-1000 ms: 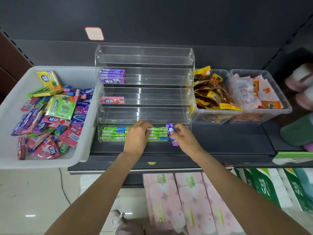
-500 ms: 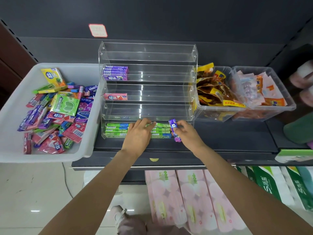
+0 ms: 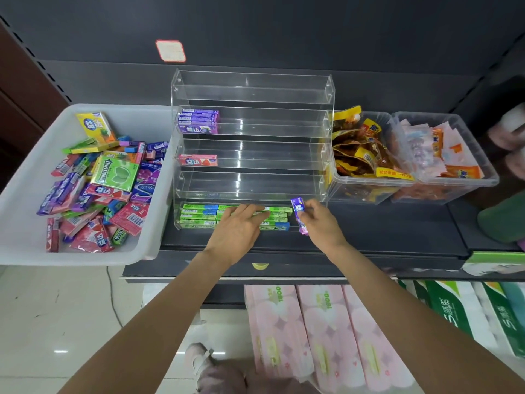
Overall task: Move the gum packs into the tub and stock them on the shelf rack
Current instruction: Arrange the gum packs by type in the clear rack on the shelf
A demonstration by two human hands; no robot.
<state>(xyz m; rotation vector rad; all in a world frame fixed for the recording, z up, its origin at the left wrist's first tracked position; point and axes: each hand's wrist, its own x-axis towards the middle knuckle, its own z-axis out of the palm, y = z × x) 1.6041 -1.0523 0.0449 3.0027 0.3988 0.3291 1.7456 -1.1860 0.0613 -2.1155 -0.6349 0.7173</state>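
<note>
A clear acrylic shelf rack (image 3: 252, 92) stands on the dark shelf. Its bottom tier holds green gum packs (image 3: 199, 215), and my left hand (image 3: 238, 228) lies flat on them with straight fingers. To the right, my right hand (image 3: 322, 223) pinches a purple gum pack (image 3: 299, 213) upright beside the rack's lower right corner. Purple packs (image 3: 198, 121) fill the left of the second tier, and one pink pack (image 3: 197, 160) lies on the third. The white tub (image 3: 25, 177) at left holds several mixed gum packs.
Two clear bins (image 3: 488, 177) of snack sachets stand right of the rack. Pink tissue packs (image 3: 324, 336) and green-white packs (image 3: 466, 308) sit on the lower shelf. A green object (image 3: 502, 223) lies at the far right edge. The floor is to the lower left.
My left hand has flattened and spread further right over the green packs. The right hand still holds the purple pack by the rack's corner.
</note>
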